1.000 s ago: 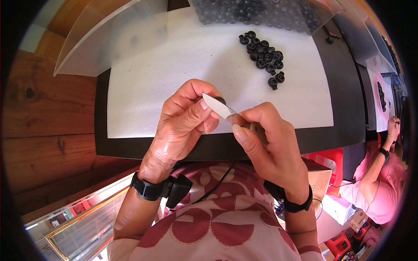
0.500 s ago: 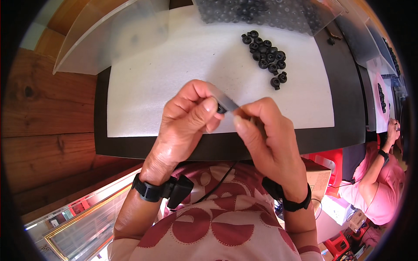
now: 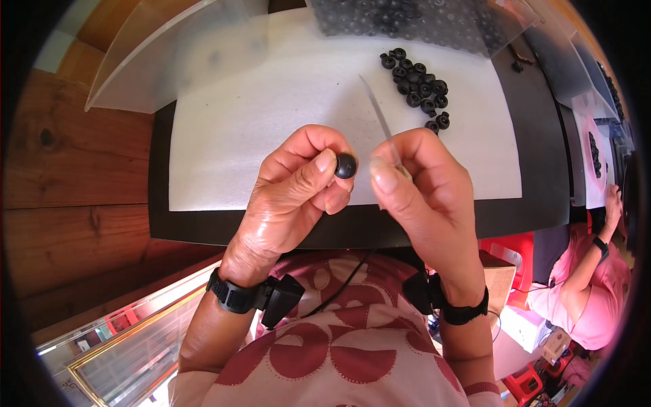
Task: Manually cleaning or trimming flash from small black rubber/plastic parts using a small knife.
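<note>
The dark table (image 3: 546,156) carries a white sheet (image 3: 258,136), and a translucent bin (image 3: 139,78) stands at its upper left, its contents too hazy to tell. At the far edge, a clear bin (image 3: 518,35) holds a mass of small round pieces, black and greyish through the wall. The right hand (image 3: 428,186) is curled, thumb and index finger pinching a knife by its handle end; the left hand (image 3: 295,180) is partly closed, with thumb and fingertips nipping one black piece. Both hands are above the near part of the sheet. On the sheet, near the clear bin, lies a loose cluster of black pieces (image 3: 420,85). The knife (image 3: 377,108) points away from the person and a little left, its long axis slanting from the right hand up over the sheet, the narrow blade seen nearly edge-on and apart from the held piece. The black piece (image 3: 346,166) turns its glossy rounded side right and up toward the camera; the fingers hide the rest, so its long axis cannot be told.
</note>
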`<state>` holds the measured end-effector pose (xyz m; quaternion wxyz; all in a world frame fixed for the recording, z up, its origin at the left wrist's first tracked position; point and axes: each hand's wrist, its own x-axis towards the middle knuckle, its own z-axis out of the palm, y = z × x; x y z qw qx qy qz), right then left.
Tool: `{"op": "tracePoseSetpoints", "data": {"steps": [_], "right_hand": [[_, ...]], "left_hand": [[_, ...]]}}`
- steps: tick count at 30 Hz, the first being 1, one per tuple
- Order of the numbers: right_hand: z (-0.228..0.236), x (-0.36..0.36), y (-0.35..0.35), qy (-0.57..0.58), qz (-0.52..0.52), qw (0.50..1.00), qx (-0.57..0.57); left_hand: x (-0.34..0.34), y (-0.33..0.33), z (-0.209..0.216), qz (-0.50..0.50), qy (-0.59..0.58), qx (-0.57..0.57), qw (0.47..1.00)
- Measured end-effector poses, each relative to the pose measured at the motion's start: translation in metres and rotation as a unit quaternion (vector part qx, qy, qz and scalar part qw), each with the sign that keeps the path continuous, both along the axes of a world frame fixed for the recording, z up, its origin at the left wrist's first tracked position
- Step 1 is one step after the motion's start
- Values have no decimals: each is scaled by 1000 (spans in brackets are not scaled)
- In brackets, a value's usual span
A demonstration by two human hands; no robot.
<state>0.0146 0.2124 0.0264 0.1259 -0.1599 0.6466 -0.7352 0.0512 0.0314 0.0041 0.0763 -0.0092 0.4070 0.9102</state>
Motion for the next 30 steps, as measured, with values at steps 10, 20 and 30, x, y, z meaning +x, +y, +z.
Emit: {"op": "tracePoseSetpoints", "data": {"steps": [10,20,30], "right_hand": [[3,1,-11,-78,19,996,-41],[11,5,-10,-79,26,996,-23],[21,14,-9,-17,14,999,31]], "left_hand": [[2,3,0,2,22,-5,1000],[0,-4,0,-32,6,70,997],[-7,-25,22,30,55,-29,998]]}}
